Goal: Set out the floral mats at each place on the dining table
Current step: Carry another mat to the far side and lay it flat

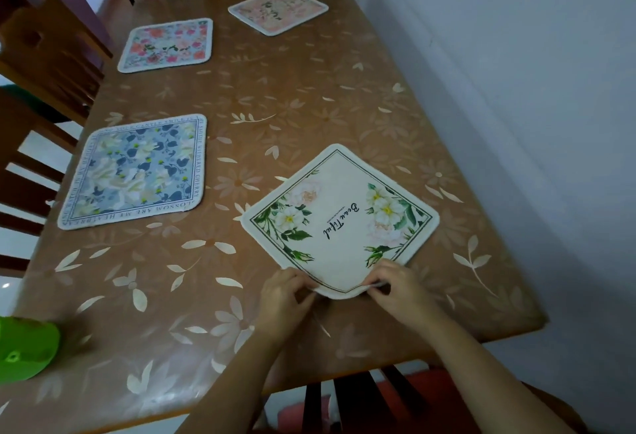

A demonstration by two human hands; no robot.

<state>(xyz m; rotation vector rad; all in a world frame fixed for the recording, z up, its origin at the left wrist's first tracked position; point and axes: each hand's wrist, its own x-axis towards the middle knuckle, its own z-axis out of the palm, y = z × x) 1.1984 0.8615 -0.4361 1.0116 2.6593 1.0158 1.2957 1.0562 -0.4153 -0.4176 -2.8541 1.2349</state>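
Both grips are at the near corner of the cream mat (340, 213): the left grip (285, 290) pinches the edge on one side of that corner, and the right grip (395, 287) pinches the edge on the other side. Between them the corner bows up off the tabletop (309, 106), while the rest of the mat lies flat, turned like a diamond at the near right place.

Judging by how the corner curls, the mat is light, soft and floppy, like thin fabric or rubber-backed cloth. I'd keep hold of the hemmed border on both sides of a corner, as I do now, so that it turns as one piece without folding. It looks unlikely to break. The glossy tabletop cover may let it slide easily.

From the left, a green plastic thing (24, 347) sits at the near edge, well apart from the mat. A wooden chair (44, 48) stands along the left side. A blue floral mat (137, 172) lies squared at its place. Beyond it lies a red-and-pink floral mat (167, 44), and a pale pink mat (277, 10) lies at the far end. A grey wall (516, 89) runs close along the right. Nothing lies between the cream mat and the table's edge, so squaring it looks unobstructed.
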